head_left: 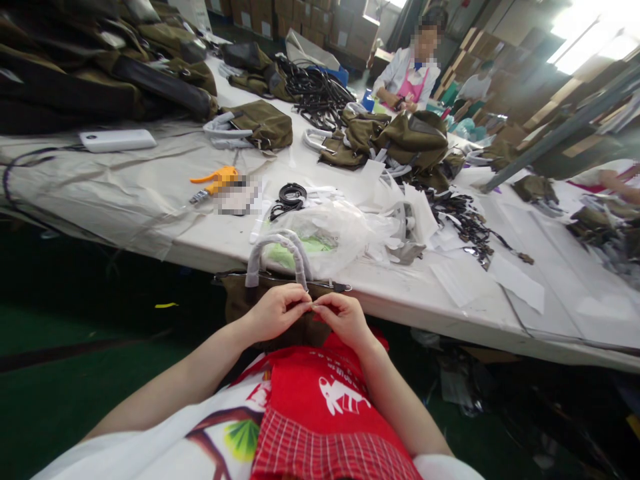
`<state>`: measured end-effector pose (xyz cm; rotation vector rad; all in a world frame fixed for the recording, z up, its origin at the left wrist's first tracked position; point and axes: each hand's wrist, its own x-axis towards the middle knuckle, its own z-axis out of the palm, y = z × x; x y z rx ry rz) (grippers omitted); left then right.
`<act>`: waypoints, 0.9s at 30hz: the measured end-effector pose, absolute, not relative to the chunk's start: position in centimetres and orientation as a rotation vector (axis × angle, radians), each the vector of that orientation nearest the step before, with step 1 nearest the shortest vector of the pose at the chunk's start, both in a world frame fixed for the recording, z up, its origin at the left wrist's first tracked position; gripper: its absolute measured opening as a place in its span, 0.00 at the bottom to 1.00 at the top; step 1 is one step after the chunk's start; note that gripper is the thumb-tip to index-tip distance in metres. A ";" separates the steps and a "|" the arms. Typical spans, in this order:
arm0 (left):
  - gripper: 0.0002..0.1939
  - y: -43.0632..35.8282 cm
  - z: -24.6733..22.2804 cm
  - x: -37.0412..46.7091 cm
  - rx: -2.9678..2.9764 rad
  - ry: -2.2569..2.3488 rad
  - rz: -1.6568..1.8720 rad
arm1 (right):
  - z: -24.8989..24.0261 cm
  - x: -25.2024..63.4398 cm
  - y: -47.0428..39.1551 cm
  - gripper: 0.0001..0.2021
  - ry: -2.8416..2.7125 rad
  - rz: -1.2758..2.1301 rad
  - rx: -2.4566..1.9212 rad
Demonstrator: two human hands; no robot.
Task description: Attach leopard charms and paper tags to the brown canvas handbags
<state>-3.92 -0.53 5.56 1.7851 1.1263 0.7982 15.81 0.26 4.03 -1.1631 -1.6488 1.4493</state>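
Pale surface (180, 233), near edge: olive handbag (237, 300), long axis left to right, just beyond left hand (277, 312) (nearer the grey-wrapped handles (253, 263)) and right hand (349, 321), both pinched together, anything gripped too small to tell.

A dark olive-brown handbag (236, 298) sits mouth upward against the near edge of the white-covered table (183, 235), left of that edge's midpoint, its body dropping below the tabletop; its twin handles (281, 243), sheathed in creased pale-grey wrapping, arch up side by side against the surface, and a dark patch shows at a handle's base; a zipper (334, 285) runs along the top, while much of the bag's front is hidden from view
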 end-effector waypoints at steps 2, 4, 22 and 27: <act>0.11 -0.6 5.5 -3.8 1.774 1.136 0.796 | 4.1 16.0 0.3 0.07 -1.774 1.338 -1.154; 0.11 -0.7 5.4 -3.7 1.747 1.144 0.800 | 4.2 16.1 0.2 0.07 -1.876 1.240 -1.143; 0.19 -1.6 4.2 -1.9 1.050 1.129 0.830 | 4.8 16.2 0.3 0.10 -2.120 1.032 -1.080; 0.18 -1.1 3.8 -2.6 1.185 1.185 0.820 | 4.0 16.1 0.5 0.10 -1.952 1.062 -1.192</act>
